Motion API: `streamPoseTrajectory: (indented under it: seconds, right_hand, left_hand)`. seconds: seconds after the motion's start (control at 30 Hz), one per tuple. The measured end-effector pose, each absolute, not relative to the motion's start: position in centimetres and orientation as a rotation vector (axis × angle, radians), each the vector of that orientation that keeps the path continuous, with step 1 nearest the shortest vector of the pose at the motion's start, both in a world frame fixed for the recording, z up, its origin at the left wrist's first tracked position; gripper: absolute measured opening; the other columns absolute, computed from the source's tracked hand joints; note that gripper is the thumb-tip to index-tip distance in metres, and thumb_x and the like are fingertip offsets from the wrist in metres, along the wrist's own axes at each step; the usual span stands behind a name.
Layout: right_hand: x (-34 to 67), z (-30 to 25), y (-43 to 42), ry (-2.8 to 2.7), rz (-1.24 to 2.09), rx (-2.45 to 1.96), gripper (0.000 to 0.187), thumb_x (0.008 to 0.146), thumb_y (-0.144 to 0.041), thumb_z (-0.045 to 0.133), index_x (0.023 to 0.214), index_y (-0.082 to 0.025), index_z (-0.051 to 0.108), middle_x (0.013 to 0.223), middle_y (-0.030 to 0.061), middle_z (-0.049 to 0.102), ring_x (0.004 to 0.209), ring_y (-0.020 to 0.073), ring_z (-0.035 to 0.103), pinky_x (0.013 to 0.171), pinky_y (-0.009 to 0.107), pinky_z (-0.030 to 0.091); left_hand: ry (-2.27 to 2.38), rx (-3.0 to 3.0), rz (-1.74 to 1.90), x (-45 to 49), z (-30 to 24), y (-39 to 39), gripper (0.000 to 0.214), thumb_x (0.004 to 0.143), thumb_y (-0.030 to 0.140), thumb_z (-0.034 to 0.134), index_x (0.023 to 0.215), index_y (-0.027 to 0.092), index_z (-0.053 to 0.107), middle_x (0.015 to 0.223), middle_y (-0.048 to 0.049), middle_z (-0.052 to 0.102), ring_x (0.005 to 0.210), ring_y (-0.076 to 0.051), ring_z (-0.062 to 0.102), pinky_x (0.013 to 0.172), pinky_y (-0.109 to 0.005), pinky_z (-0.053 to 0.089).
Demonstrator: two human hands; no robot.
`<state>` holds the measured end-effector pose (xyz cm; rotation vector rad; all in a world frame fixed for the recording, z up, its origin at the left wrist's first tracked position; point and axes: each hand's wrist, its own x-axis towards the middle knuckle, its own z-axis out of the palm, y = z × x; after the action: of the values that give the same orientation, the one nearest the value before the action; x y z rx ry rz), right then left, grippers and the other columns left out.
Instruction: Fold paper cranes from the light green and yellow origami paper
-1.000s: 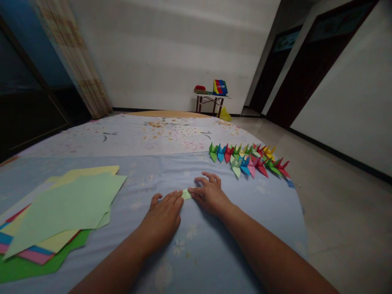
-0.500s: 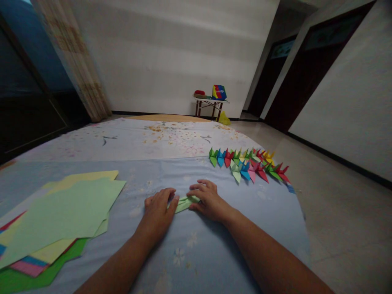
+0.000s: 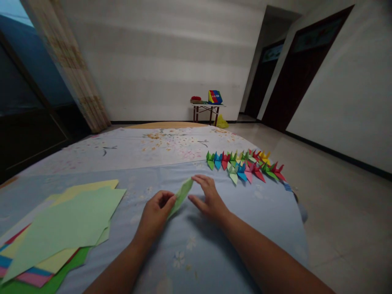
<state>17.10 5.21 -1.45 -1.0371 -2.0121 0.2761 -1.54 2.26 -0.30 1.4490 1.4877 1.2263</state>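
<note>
A narrow piece of folded light green paper [image 3: 183, 195] is tilted up above the blue part of the tablecloth. My left hand [image 3: 159, 206] pinches its lower left side between thumb and fingers. My right hand [image 3: 210, 198] is beside its upper end, thumb and fingers apart, with a fingertip at or very close to the tip; whether it touches I cannot tell. Several folded paper cranes [image 3: 241, 170] in green, blue, red, pink and yellow stand in two rows beyond my right hand.
To the left lies a loose stack of coloured paper sheets [image 3: 70, 220], light green on top. The round table wears a floral tablecloth [image 3: 180, 149]. Farther back, a small table [image 3: 210, 107] holds a colourful box [image 3: 215, 97], with a yellow bag [image 3: 221, 121] on the floor beside it.
The folded paper has gone from lying flat under both hands to being lifted and tilted in my left hand. My right hand's fingers have opened off it. The view has shifted slightly.
</note>
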Motion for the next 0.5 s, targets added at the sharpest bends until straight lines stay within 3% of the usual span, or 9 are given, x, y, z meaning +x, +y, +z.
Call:
streamPoseTrajectory:
  seconds: [0.1, 0.27, 0.5]
  right_hand:
    - [16.1, -1.0, 5.2, -1.764, 0.445, -1.119, 0.046, 0.079, -0.033, 0.056, 0.122, -0.019, 0.045, 0.119, 0.0120, 0.050, 0.107, 0.0206, 0.049, 0.081, 0.034, 0.047]
    - [13.8, -0.8, 5.6, -1.698, 0.863, -1.083, 0.025, 0.079, -0.034, 0.056, 0.094, -0.016, 0.060, 0.080, 0.0041, 0.064, 0.072, 0.0145, 0.059, 0.065, 0.027, 0.048]
    - [12.4, -1.3, 6.1, -1.546, 0.923, -1.076, 0.019, 0.074, -0.033, 0.061, 0.077, -0.015, 0.064, 0.070, 0.0014, 0.064, 0.064, 0.0129, 0.058, 0.061, 0.024, 0.046]
  left_hand:
    - [1.480, 1.254, 1.387, -1.4, 0.0, 2.3, 0.037, 0.065, 0.047, 0.064, 0.084, 0.016, 0.057, 0.071, -0.0007, 0.065, 0.067, -0.017, 0.062, 0.061, -0.026, 0.048]
    - [1.384, 1.180, 1.425, -1.1, 0.2, 2.0, 0.046, 0.067, 0.046, 0.065, 0.098, 0.014, 0.056, 0.075, -0.0026, 0.068, 0.070, -0.018, 0.065, 0.065, -0.028, 0.050]
    - [1.350, 1.312, 1.396, -1.2, -0.4, 2.1, 0.030, 0.070, 0.039, 0.063, 0.089, 0.015, 0.062, 0.080, -0.0039, 0.070, 0.078, -0.020, 0.065, 0.072, -0.030, 0.050]
